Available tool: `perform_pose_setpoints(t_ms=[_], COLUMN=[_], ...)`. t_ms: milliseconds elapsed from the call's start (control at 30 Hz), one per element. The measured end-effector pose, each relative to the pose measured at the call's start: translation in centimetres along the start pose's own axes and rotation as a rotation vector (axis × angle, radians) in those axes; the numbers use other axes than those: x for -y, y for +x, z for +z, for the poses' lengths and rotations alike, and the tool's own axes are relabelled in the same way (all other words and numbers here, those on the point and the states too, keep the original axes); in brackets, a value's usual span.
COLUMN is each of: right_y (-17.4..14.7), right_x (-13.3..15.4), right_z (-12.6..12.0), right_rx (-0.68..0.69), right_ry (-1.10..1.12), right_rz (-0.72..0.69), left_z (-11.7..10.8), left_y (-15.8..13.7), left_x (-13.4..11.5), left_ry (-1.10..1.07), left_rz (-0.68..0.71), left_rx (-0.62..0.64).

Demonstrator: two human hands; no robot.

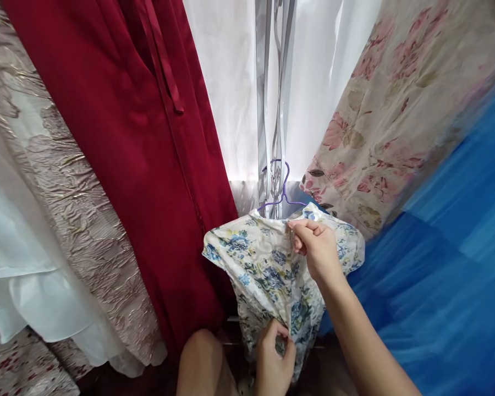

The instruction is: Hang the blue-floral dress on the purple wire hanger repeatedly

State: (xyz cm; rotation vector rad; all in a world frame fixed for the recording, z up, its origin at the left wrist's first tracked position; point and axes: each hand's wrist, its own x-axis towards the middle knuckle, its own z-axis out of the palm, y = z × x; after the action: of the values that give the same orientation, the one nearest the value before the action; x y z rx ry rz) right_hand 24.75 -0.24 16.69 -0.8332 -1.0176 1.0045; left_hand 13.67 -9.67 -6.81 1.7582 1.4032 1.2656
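Left grip [274,357] bunching dress [264,264], hanger [282,190] half-hidden

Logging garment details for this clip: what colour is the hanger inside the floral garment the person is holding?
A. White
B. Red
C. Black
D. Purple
D: the hanger rising from the neck of the floral garment is purple wire; the right hand pinches the fabric just below it, and the left hand grips the cloth lower down.
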Motion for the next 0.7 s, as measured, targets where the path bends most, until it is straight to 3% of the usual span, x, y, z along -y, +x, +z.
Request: perform_pose_setpoints(t_ms=[133, 233, 367, 467, 567, 700], right_y=[0.0, -0.3, -0.9, -1.4, -1.6, -1.3], right_x=[-0.2, -0.6, -0.7, -0.5, -0.4, -0.9], right_z=[-0.1, -0.3, -0.5, -0.4, -0.2, -0.4], right_rx=[0.035, 0.040, 0.051, 0.053, 0.059, 0.069], right_ry=[-0.046, -0.049, -0.076, -0.083, -0.083, -0.086], right_rz=[-0.050, -0.094, -0.103, -0.098, -0.096, -0.095], left_z=[-0.3, -1.9, -5.6, -8.6, -10.4, -10.3], left_y=[0.3, 2.2, 6.8, 10.9, 14.6, 17.3], left_x=[0.7, -0.3, -5.1, -10.0, -13.9, -16.1], left_ry=[-0.059, -0.102, -0.159, -0.192, -0.152, 0.008], left_rz=[-0.004, 0.036, 0.174, 0.380, 0.485, 0.483], left_rx=[0.055, 0.086, -0.068, -0.222, -0.157, -0.064])
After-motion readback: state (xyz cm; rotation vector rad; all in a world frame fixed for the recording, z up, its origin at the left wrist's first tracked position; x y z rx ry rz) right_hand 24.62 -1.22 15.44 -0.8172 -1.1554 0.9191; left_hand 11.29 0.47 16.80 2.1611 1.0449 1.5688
